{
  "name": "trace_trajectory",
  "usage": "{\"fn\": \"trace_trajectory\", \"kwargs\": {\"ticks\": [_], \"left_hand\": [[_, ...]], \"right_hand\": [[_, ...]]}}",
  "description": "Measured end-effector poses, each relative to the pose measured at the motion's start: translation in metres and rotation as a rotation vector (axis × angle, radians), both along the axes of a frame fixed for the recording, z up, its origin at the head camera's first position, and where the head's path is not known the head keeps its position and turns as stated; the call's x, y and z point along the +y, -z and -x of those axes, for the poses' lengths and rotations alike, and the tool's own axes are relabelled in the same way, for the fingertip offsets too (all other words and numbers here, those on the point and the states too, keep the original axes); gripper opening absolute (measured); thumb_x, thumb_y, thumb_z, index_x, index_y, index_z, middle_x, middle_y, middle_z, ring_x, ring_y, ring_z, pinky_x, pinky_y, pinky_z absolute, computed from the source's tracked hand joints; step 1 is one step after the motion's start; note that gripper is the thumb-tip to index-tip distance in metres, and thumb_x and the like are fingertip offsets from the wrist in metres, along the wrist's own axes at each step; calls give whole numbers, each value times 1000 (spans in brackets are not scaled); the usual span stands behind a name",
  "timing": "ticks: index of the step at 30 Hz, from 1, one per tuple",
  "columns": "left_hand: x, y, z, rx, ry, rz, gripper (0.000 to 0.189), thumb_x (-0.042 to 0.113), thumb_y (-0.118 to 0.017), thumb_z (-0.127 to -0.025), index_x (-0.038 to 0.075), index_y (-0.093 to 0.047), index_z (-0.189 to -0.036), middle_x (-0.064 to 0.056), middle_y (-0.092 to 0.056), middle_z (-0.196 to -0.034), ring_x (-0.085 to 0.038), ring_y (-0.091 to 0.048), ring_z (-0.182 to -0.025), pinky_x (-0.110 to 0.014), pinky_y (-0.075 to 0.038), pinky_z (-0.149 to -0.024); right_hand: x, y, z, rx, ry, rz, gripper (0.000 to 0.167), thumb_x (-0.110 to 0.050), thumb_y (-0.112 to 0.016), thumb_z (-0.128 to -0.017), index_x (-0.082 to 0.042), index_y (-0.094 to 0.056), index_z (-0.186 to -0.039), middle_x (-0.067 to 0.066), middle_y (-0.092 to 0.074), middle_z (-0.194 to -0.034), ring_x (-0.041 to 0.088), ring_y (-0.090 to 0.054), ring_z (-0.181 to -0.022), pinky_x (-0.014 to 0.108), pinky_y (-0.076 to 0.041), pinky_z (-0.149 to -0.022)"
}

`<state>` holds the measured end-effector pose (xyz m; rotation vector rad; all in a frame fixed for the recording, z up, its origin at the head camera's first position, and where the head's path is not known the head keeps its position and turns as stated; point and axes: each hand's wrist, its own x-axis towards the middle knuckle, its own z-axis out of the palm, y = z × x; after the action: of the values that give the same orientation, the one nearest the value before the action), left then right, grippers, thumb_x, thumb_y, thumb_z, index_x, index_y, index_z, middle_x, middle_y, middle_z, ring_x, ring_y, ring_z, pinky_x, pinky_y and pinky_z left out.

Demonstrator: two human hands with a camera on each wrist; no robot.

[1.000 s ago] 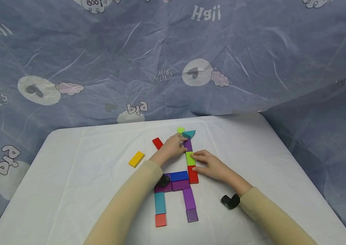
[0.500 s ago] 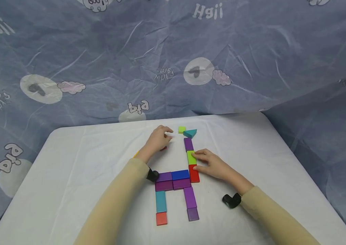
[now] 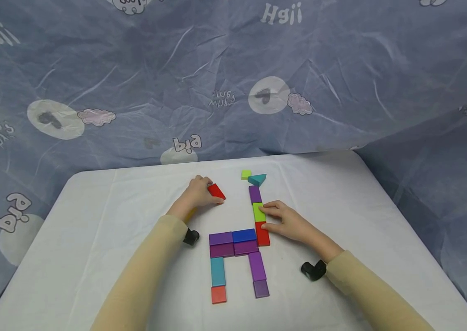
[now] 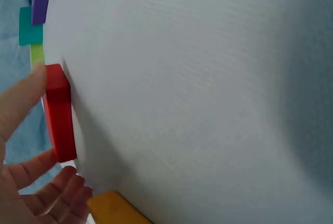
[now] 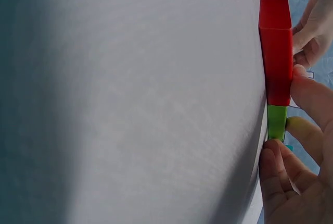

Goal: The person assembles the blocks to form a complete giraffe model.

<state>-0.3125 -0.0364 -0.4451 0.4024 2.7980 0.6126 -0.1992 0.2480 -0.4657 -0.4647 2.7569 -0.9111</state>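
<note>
At the upper left of the blocks, my left hand [image 3: 197,193] pinches a loose red block [image 3: 217,191], thumb at one end and index finger at the other in the left wrist view. My right hand [image 3: 289,224] rests beside the upright column, fingers loosely bent. Its index fingertip touches the lime green block [image 3: 259,215], and its thumb lies on the red block [image 3: 263,237] below. A purple block [image 3: 255,194] continues the column upward, topped by a teal triangular block [image 3: 257,179] and a small lime green block [image 3: 246,174].
Below the column, purple blocks [image 3: 221,250] and a blue block [image 3: 243,236] form a body. A teal block [image 3: 218,271] and a purple block [image 3: 257,266] extend down as legs. A yellow block [image 4: 115,208] lies under my left wrist. A patterned cloth [image 3: 142,92] rises behind the white table [image 3: 105,220].
My left hand has moved left from the top of the column to the loose red block and taken hold of it. The right hand has stayed in place.
</note>
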Motion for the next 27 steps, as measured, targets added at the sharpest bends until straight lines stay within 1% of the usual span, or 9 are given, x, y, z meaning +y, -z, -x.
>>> {"fn": "trace_trajectory", "kwargs": {"ticks": [4,6,9,13,15,17,20,24,27], "left_hand": [[9,-5,-1,-4,31,49,74,40,-79,-80,-4,-52,-132,-19,-53,-125,-31,-50,-113,-42,-50,-98],[13,-6,0,-4,37,49,71,39,-78,-81,-3,-52,-132,-17,-54,-123,-29,-53,-111,-41,-50,-98],[21,-7,3,-13,55,2,67,38,-78,-82,0,-53,-132,-15,-57,-122,-26,-54,-109,-39,-51,-97],[35,-9,9,-38,142,-87,60,32,-79,-82,5,-56,-130,-13,-60,-123,-25,-55,-107,-38,-51,-96],[43,-10,12,-52,189,-104,58,29,-80,-82,7,-57,-131,-13,-61,-122,-24,-55,-105,-37,-51,-95],[51,-9,15,-62,211,-103,58,26,-81,-81,9,-59,-132,-12,-61,-123,-23,-54,-105,-37,-50,-96],[61,-6,19,-58,211,-89,60,23,-81,-81,10,-59,-135,-12,-61,-123,-24,-54,-106,-37,-49,-100],[73,-2,25,-5,193,-67,61,22,-81,-81,7,-58,-137,-15,-61,-125,-26,-56,-109,-37,-48,-103],[80,-1,27,33,165,-64,62,21,-80,-83,5,-57,-137,-17,-60,-130,-28,-57,-115,-37,-47,-106]], "right_hand": [[2,0,0,-4,3,8,61,-34,-71,-91,-13,-51,-144,13,-47,-144,34,-46,-133,51,-46,-106],[2,0,0,-8,4,13,61,-33,-71,-91,-12,-51,-144,13,-47,-144,34,-46,-133,51,-46,-106],[1,0,0,-13,8,17,60,-34,-70,-91,-13,-52,-144,13,-47,-144,34,-46,-133,51,-46,-106],[0,0,0,-27,20,20,60,-35,-71,-90,-14,-52,-143,13,-47,-144,34,-46,-133,51,-48,-104],[0,1,-1,-32,23,20,60,-35,-71,-90,-14,-53,-143,12,-48,-143,33,-47,-133,50,-48,-104],[0,2,-1,-38,21,23,60,-35,-71,-90,-14,-53,-143,12,-48,-143,33,-47,-133,51,-48,-104],[0,3,-1,-32,12,19,60,-36,-71,-90,-14,-53,-143,12,-48,-143,32,-47,-132,50,-48,-104],[0,2,-1,-15,2,16,59,-35,-71,-90,-14,-54,-142,12,-49,-142,32,-48,-132,49,-49,-104],[1,1,0,-4,-1,17,59,-35,-72,-90,-14,-54,-142,12,-49,-141,32,-49,-131,49,-48,-104]]}}
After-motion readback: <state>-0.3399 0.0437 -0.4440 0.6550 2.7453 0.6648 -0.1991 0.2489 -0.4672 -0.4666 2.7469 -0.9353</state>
